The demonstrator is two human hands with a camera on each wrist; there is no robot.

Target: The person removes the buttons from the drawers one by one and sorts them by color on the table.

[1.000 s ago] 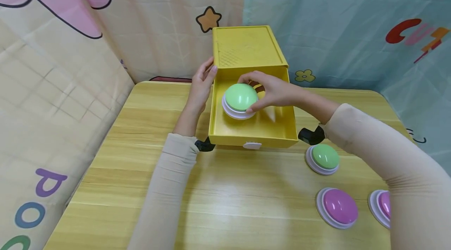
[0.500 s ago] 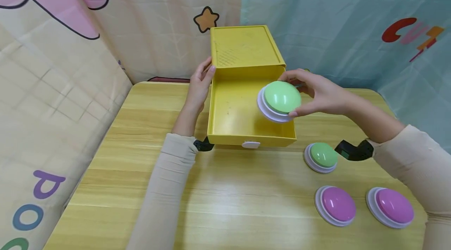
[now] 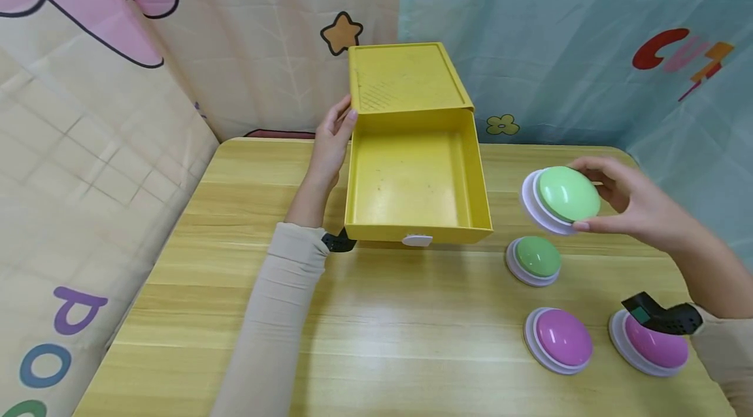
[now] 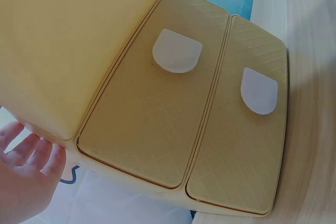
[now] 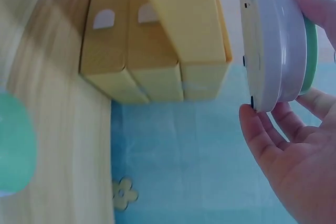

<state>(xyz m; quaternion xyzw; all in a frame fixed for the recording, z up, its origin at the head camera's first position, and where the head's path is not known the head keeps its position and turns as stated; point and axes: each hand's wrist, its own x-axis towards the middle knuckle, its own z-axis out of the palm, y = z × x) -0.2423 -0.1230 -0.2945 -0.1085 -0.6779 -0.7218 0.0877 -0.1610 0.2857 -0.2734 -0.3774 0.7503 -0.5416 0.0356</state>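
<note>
My right hand [image 3: 638, 208] grips a round buzzer button [image 3: 567, 193] with a light green dome and white base. It holds the button by its rim, above the table to the right of the yellow drawer unit [image 3: 408, 77]. The right wrist view shows the button's white base [image 5: 262, 45] on edge between thumb and fingers. My left hand [image 3: 332, 139] rests against the drawer unit's left side, fingers lying along it near the top corner. The unit's top drawer [image 3: 406, 175] is pulled out with nothing inside. Two lower drawers with white tabs [image 4: 177, 51] are closed.
On the wooden table [image 3: 194, 306] lie a smaller-looking green button [image 3: 536, 256] and two pink buttons, one left [image 3: 563, 337] and one right [image 3: 659, 342] partly behind the wrist camera [image 3: 661, 316]. Printed curtains [image 3: 529, 31] stand close behind the table and at both sides.
My right hand has lifted the green button out of the drawer and carried it right, past the drawer's edge. The left hand has stayed against the unit.
</note>
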